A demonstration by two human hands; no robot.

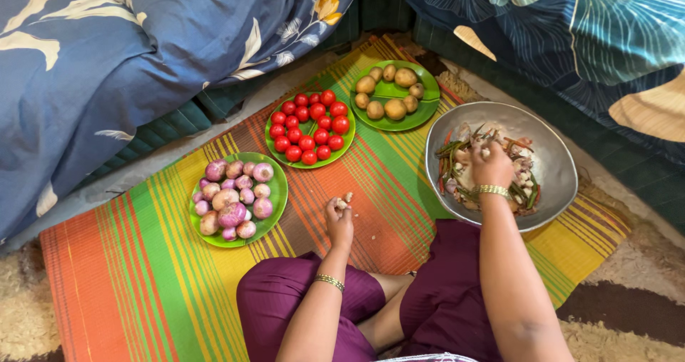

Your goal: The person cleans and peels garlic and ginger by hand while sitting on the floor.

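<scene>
Right hand (pixel 491 165) in steel bowl (pixel 556 163); left hand (pixel 339 215) pinching scraps (pixel 345 201).

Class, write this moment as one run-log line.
left hand: holds small pale piece over mat | right hand: in metal bowl of scraps | plates: onions, tomatoes, potatoes

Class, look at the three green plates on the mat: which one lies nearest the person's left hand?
The green plate of purple onions, at the left of the mat. It lies beside the left hand; the tomato plate and potato plate lie farther off.

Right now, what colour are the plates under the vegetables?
Bright green round plates, all three, clearest in the head view.
</scene>
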